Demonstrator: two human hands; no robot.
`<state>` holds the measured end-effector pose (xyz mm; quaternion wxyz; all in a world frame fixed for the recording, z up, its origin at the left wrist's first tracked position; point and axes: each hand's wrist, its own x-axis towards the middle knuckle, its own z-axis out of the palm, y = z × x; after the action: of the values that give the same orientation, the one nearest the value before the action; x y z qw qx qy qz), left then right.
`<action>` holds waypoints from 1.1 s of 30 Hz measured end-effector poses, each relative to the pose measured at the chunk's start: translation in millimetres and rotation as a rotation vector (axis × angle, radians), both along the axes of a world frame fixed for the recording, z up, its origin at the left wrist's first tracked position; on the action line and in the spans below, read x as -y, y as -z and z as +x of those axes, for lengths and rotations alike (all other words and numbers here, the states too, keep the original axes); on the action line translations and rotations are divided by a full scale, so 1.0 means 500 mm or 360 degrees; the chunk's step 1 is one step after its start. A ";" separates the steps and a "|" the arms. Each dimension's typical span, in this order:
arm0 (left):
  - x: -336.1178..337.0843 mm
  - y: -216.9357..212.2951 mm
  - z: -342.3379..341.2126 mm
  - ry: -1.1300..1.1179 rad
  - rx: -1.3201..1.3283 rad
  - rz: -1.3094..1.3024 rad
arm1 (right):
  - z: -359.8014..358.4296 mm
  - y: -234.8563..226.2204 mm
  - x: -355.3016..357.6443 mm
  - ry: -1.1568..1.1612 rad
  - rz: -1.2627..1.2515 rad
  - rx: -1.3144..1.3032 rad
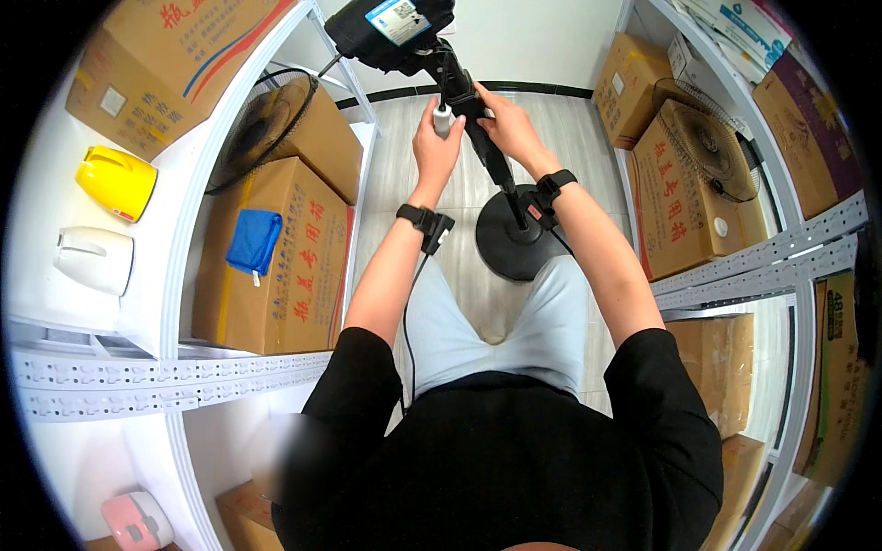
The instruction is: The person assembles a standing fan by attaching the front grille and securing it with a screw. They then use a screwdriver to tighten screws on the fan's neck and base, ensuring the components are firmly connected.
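A black pedestal fan stands in front of me, tilted in the view, with a bare motor shaft and no blades or guard on its head [381,41]. Its pole [491,161] comes down to a round black base [508,246] on the floor. My left hand [435,151] is closed around a screwdriver [442,122] with a pale handle, whose tip points up at the joint below the motor head. Wrapped around the upper pole, my right hand [510,129] steadies it beside the screwdriver. A black device is strapped to each wrist.
White shelving stands on both sides, holding cardboard boxes [303,248]. A fan guard with blades [262,129] leans at the left, another guard [712,142] at the right. A blue cloth [254,241], yellow kettle [117,184] and white kettle [95,260] sit left. A cable hangs from my left wrist.
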<state>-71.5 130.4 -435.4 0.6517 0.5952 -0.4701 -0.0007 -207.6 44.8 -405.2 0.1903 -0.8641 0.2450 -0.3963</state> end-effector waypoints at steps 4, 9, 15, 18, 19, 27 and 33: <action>0.037 -0.053 -0.010 -0.0173 0.0064 0.0182 | -0.005 0.019 0.009 -0.0033 0.0044 0.0087; 0.069 -0.077 -0.014 -0.0402 0.0274 0.0405 | -0.018 0.033 0.033 -0.0161 0.0319 0.0156; 0.120 -0.094 -0.063 -0.0175 0.0267 0.0529 | -0.069 0.079 0.112 0.0138 0.0308 0.0094; 0.145 -0.085 -0.094 -0.0022 0.0293 0.0536 | -0.109 0.087 0.137 -0.0095 0.0572 0.0256; 0.155 -0.085 -0.102 0.0018 0.0331 0.0545 | -0.123 0.084 0.142 -0.0116 0.0597 0.0275; 0.204 -0.084 -0.178 0.0511 0.0515 0.0390 | -0.240 0.086 0.139 -0.0040 0.0825 0.0301; 0.225 -0.082 -0.178 0.0804 0.0430 0.0535 | -0.278 0.089 0.141 -0.0098 0.1089 0.0451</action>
<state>-160.8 17.7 -394.2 0.4553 0.5537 -0.6784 -0.1609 -346.4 -25.8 -449.6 0.5120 -0.6940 0.3085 -0.4013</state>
